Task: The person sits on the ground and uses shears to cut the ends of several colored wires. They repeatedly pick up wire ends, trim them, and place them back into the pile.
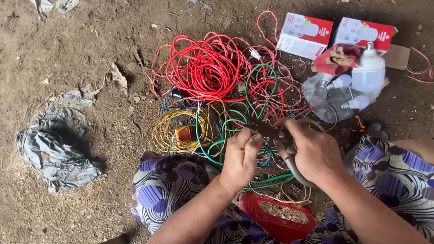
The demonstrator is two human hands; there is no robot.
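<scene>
head view: bare dirt floor (8, 230) (littered) under tangled wire coils (208, 68).

A single head-worn camera supplied the only view. It looked almost straight down from above the seated person, over the forearms and patterned lap at the bottom edge, onto the dirt floor (25, 228). The left hand (241, 157) and right hand (312, 150) sat just below frame centre, close to the lens. Wire coils (203, 69) occupied the centre, farther from the lens; two red-and-white boxes (304, 34) lay near the upper right. No second view was available for comparison of overlap.
</scene>
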